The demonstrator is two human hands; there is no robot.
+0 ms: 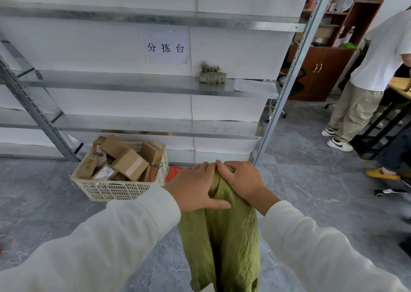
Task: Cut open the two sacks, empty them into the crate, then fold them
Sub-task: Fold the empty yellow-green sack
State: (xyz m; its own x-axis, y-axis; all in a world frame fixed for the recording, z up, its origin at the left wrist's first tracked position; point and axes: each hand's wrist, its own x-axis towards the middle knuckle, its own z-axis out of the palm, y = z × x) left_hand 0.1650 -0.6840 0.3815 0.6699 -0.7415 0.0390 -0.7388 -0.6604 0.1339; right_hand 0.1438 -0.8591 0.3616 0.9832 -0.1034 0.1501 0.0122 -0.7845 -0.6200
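Observation:
A limp green woven sack [224,236] hangs down in front of me over the grey floor. My left hand [193,186] and my right hand [242,180] grip its bunched top edge side by side, fingers curled over the cloth. A cream plastic crate [115,189] stands on the floor to the left, heaped with several brown cardboard boxes [130,163]. On the middle shelf a second green sack [212,77] lies folded into a small bundle.
A metal shelf rack [142,84] with white paper backing and a paper sign fills the wall ahead. A red basket [173,172] peeks out behind my left hand. A person in a white shirt [378,58] stands at the right by a table, brown cabinet behind.

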